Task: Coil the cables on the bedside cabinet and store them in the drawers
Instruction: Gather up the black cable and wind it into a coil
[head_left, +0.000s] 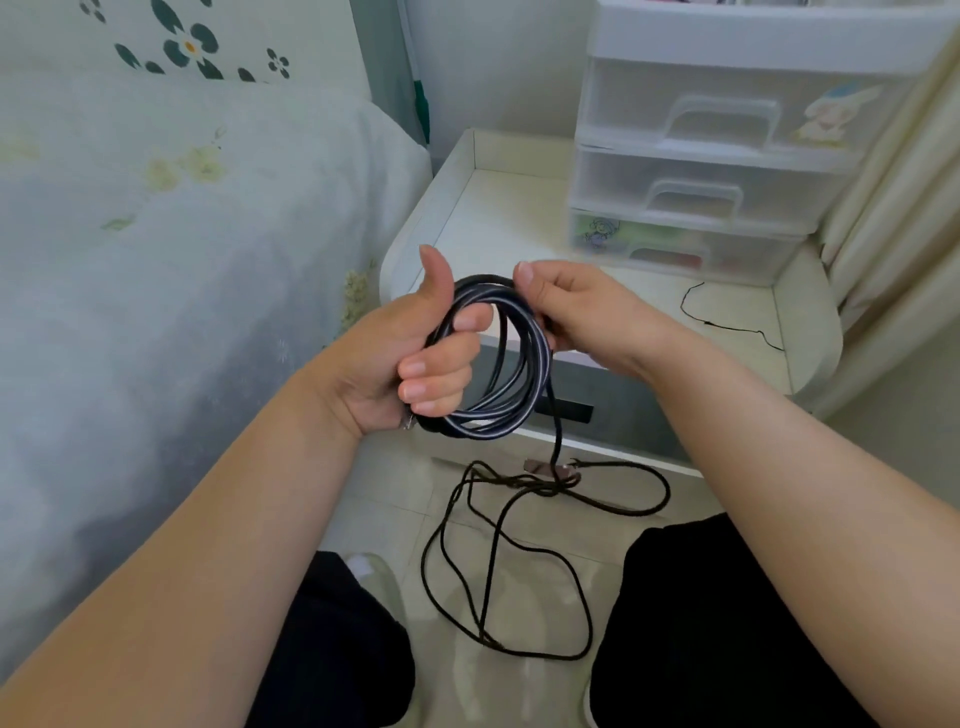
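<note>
Black cable coil (511, 364), both hands (fingers curled) gripping

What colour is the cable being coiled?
Black with pale glossy streaks, on the coiled cable in the head view.

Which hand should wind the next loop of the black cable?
Probably the right hand. It already pinches the cable at the coil's top, where the loose length runs down to the floor. The left hand is busy: its fingers curl through the coil, holding the loops together.
</note>
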